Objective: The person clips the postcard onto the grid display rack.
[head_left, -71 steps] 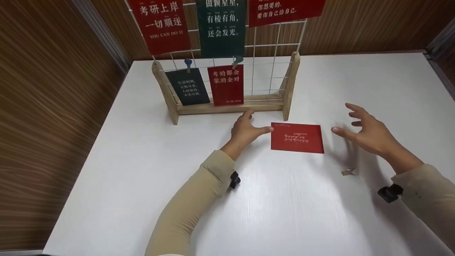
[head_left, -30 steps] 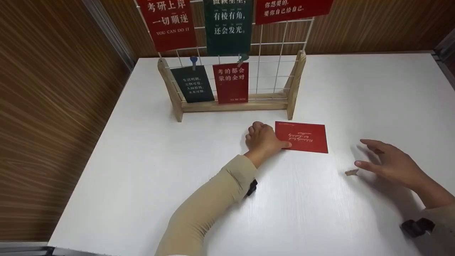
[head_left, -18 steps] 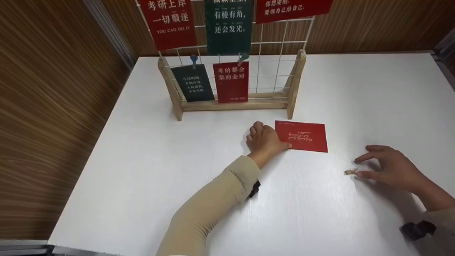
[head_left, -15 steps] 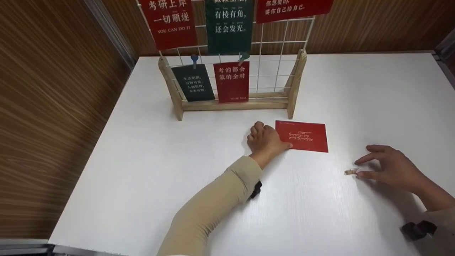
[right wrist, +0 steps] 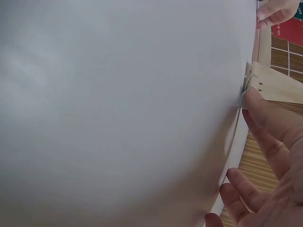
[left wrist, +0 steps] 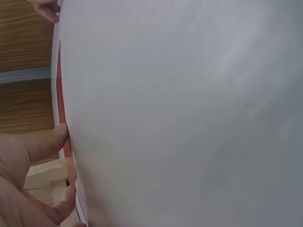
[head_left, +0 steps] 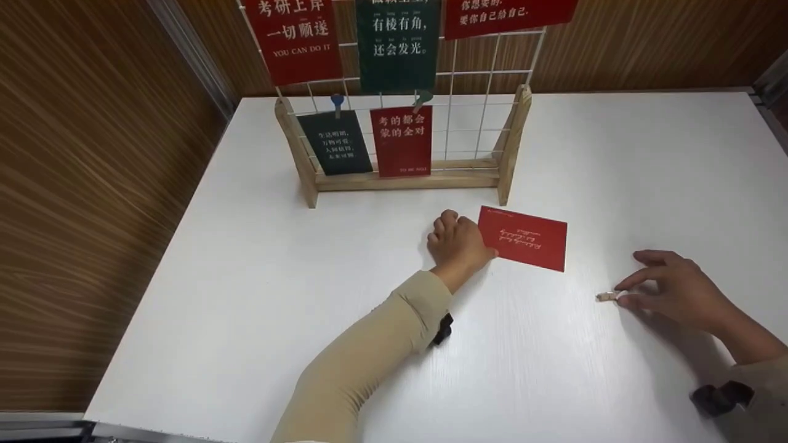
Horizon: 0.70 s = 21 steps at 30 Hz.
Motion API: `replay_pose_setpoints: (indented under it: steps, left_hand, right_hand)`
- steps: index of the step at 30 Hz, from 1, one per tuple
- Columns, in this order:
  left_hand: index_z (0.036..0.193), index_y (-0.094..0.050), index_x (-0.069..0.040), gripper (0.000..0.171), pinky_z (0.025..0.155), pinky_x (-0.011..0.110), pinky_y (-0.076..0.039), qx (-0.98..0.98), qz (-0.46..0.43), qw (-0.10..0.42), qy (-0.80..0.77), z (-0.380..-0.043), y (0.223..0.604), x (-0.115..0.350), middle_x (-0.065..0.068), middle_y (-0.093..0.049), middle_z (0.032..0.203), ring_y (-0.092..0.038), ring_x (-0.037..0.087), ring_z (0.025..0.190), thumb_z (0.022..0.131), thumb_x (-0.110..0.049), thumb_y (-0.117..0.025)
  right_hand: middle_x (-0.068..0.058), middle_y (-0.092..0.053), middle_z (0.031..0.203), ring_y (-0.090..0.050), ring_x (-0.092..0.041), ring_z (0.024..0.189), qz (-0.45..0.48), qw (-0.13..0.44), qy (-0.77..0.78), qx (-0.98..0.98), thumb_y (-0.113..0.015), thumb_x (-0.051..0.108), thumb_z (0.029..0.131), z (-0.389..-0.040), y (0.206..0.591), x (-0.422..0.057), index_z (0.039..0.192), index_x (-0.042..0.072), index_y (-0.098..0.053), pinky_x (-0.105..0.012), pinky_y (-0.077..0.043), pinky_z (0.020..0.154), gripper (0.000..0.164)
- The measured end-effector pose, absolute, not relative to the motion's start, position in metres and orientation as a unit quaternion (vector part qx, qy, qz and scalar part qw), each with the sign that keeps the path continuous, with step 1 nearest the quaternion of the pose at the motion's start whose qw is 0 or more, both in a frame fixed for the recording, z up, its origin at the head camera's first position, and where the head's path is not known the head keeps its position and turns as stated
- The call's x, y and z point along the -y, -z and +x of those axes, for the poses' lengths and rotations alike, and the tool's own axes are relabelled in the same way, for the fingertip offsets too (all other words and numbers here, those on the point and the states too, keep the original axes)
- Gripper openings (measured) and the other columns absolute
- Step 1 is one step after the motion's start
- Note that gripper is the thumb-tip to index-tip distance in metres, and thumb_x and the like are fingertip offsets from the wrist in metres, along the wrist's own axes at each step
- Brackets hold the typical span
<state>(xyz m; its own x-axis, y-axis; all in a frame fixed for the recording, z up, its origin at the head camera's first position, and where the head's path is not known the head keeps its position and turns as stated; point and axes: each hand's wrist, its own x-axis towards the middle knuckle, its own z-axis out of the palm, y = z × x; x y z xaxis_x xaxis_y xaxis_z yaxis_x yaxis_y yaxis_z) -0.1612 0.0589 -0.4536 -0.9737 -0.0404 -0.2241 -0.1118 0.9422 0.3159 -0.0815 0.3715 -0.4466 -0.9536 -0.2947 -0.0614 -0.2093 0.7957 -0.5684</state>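
A red card (head_left: 530, 239) with white lettering lies on the white table in front of the rack. My left hand (head_left: 457, 243) pinches its left edge between thumb and fingers; the left wrist view has the card (left wrist: 60, 90) nearly edge-on, with the thumb and a finger on it. To the right of the card, my right hand (head_left: 680, 289) pinches a small wooden clothespin (head_left: 606, 296) by its pale end, low over the table. In the right wrist view, the thumb and forefinger meet at the clothespin's round pale head (right wrist: 244, 100).
A white wire grid rack with a wooden stand (head_left: 406, 182) stands at the back. Red and green cards hang on it, such as a dark green card (head_left: 335, 143) and a red card (head_left: 401, 141), under a blue clip (head_left: 337, 102) and a green clip (head_left: 422, 98).
The left hand came from near the rack's foot onto the card's left edge, and the card has turned slightly clockwise. The right hand moved down toward me and its fingers closed on the clothespin.
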Motion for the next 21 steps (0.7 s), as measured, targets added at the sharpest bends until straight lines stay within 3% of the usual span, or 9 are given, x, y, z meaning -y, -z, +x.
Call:
replay_pose_setpoints:
  steps: [8,13,21]
  left_hand:
    - [0.115,-0.060,-0.008,0.050,0.088,0.034,-0.032,-0.975,-0.036,0.104,-0.191,-0.1612,0.4532,-0.0552,0.005,-0.040,0.128,-0.035,0.020,0.112,0.079,-0.041,-0.074]
    - [0.107,-0.062,-0.005,0.038,0.086,0.032,-0.035,-0.971,-0.039,0.102,-0.214,-0.1609,0.4517,-0.0543,0.005,-0.044,0.116,-0.040,0.018,0.101,0.080,-0.030,-0.072]
    - [0.096,-0.063,-0.006,0.025,0.089,0.032,-0.039,-0.960,-0.038,0.115,-0.254,-0.1599,0.4488,-0.0552,0.006,-0.047,0.110,-0.045,0.017,0.098,0.080,-0.023,-0.072]
  right_hand:
    - [-0.030,-0.045,0.130,-0.034,-0.056,0.118,-0.126,0.085,0.294,-0.944,-0.080,0.021,0.078,-0.0834,0.4440,-0.3704,0.088,0.015,-0.074,-0.060,-0.031,0.082,0.013]
    - [-0.026,-0.048,0.130,-0.038,-0.052,0.118,-0.116,0.099,0.287,-0.946,-0.077,0.026,0.081,-0.0848,0.4405,-0.3693,0.090,0.014,-0.073,-0.056,-0.035,0.081,0.015]
    - [-0.020,-0.050,0.131,-0.040,-0.050,0.120,-0.084,0.114,0.306,-0.942,-0.076,0.032,0.082,-0.0810,0.4388,-0.3728,0.092,0.013,-0.072,-0.051,-0.035,0.084,0.022]
